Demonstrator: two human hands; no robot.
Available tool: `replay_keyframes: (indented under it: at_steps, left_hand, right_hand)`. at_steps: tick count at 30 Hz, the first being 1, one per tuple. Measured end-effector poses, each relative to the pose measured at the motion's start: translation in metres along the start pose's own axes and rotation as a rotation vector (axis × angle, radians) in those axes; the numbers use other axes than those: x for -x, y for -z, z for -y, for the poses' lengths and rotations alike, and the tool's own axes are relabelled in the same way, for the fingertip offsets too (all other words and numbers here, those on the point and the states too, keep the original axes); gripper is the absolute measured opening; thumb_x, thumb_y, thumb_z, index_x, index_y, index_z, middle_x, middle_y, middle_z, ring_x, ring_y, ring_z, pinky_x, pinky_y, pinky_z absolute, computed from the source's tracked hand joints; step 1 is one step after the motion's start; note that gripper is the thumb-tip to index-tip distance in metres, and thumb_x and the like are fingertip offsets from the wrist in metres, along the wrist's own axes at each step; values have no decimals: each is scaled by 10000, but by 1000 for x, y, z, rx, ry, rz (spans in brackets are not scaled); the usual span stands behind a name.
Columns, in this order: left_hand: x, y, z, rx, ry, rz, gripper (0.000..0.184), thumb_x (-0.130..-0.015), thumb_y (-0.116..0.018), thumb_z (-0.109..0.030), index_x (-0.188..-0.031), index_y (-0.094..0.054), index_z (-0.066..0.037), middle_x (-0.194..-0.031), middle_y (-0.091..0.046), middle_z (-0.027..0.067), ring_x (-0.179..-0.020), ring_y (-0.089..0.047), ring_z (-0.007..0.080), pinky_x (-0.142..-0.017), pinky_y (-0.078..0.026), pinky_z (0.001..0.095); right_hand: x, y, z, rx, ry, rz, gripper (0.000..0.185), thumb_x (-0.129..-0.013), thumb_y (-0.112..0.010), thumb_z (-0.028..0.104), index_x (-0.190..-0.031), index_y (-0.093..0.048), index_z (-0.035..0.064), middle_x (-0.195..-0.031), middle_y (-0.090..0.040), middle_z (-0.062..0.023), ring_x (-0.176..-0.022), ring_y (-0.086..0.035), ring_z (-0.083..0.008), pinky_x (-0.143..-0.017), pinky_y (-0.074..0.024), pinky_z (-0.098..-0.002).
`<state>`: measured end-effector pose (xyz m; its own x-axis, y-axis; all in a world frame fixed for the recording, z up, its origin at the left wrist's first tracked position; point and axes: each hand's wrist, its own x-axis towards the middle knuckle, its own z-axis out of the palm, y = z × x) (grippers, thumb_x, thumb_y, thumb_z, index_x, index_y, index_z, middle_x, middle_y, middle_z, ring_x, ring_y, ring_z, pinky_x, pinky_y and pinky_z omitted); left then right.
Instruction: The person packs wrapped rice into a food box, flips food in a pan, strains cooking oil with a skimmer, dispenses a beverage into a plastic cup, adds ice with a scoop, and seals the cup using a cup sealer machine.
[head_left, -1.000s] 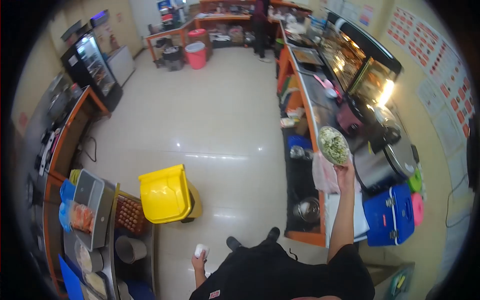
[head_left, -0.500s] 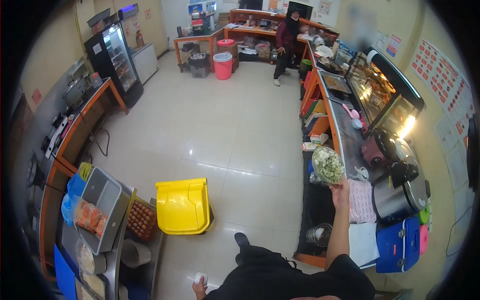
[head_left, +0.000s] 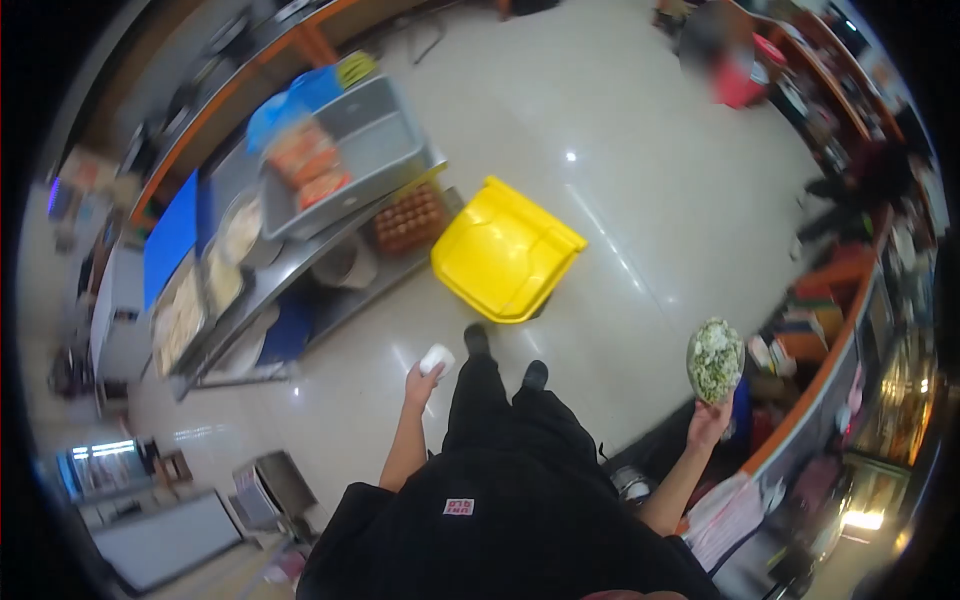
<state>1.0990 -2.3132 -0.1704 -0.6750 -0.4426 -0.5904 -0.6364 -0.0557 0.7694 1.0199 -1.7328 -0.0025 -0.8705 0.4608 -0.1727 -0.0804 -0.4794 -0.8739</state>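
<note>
"Where does the bowl lie from your fingers?"

"Directly ahead of my right hand (head_left: pixel 710 422), above, a bowl (head_left: pixel 691 362) of chopped greens and white pieces (head_left: pixel 718 352) reaches forward from the fingertips, which touch its near rim. Its longer outline, as seen from overhead, runs away from my palm, leaning slightly outward."

"And the grip?"

"My right fingers close on that near edge, pinching rather than spread. How far they reach beneath, I cannot tell."

"Which hand is nearer?"

"The right, in contact. My left hand (head_left: pixel 422 385), well apart across my body, curls its fingers around a small white object (head_left: pixel 437 360), thumb and fingertips pressed to its lower end. Its exact kind is too blurred to name."

"What surrounds them?"

"A yellow lidded bin (head_left: pixel 505 252) on the tiled floor (head_left: pixel 620 330), ahead of me and between the two hands; an orange-edged counter (head_left: pixel 800 428) to the right of the bowl; and, ahead on the left, a metal table (head_left: pixel 290 268) bearing a grey tub (head_left: pixel 385 130), with a tray of eggs (head_left: pixel 408 218) beside the tub, lower down."
</note>
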Motion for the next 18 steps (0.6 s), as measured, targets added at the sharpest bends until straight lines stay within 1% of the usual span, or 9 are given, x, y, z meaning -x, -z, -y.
replay_keyframes:
  at_steps: [3, 6, 7, 10, 13, 14, 16, 18]
  left_hand:
    - [3, 8, 14, 94, 46, -69, 556, -780, -752, -394, -1129, -599, 11, -938, -639, 98, -796, -614, 175, -652, -517, 306]
    - [12, 29, 33, 81, 188, -74, 490, -801, -744, -359, -1147, -594, -46, -1026, -634, 75, -919, -619, 177, -739, -541, 328]
    - [9, 35, 53, 56, 229, -106, 521, -782, -764, -363, -1155, -592, -43, -1021, -634, 83, -904, -624, 196, -706, -552, 349]
    - [7, 53, 84, -41, 371, -188, 556, -744, -781, -405, -1092, -625, -1, -889, -655, 84, -727, -626, 181, -554, -518, 299]
    - [-13, 72, 100, -2, 449, -257, 552, -733, -788, -416, -1063, -631, -3, -862, -653, 85, -706, -621, 174, -538, -513, 297]
    - [-22, 77, 100, 15, 447, -255, 545, -735, -787, -415, -1057, -632, -3, -861, -652, 86, -702, -621, 172, -537, -512, 296]
    - [-49, 80, 69, 54, 436, -257, 532, -737, -786, -413, -1043, -635, -5, -858, -650, 86, -694, -619, 169, -535, -511, 295]
    - [-78, 73, 53, 70, 374, -226, 513, -746, -783, -409, -1029, -634, -7, -838, -645, 73, -679, -610, 156, -555, -502, 284]
  right_hand:
    - [-20, -43, -15, 68, -98, 160, 628, -822, -483, 138, -1421, -339, 18, -1228, -547, -95, -883, -596, -155, -588, -490, -254]
    - [-30, -73, -35, 64, -188, 177, 627, -821, -476, 133, -1420, -335, 12, -1215, -555, -97, -866, -601, -158, -582, -493, -256]
    - [-35, -70, -45, 97, -229, 241, 622, -825, -468, 123, -1421, -333, 8, -1210, -562, -97, -854, -608, -165, -588, -508, -269]
    - [-25, -112, -65, 167, -356, 307, 640, -819, -482, 120, -1431, -327, 16, -1219, -567, -95, -892, -610, -167, -648, -517, -278]
    - [-12, -129, -94, 267, -486, 342, 626, -813, -493, 130, -1414, -353, 26, -1179, -587, -90, -865, -618, -163, -622, -521, -277]
    - [-8, -133, -104, 277, -522, 323, 605, -827, -487, 120, -1410, -355, 27, -1189, -584, -96, -887, -623, -173, -628, -536, -288]
    - [-3, -140, -120, 294, -588, 291, 564, -854, -474, 99, -1402, -360, 29, -1210, -580, -109, -930, -633, -194, -638, -566, -309]
    - [-1, -153, -127, 332, -670, 274, 557, -847, -464, 71, -1394, -367, 36, -1196, -581, -105, -922, -633, -189, -643, -575, -302]
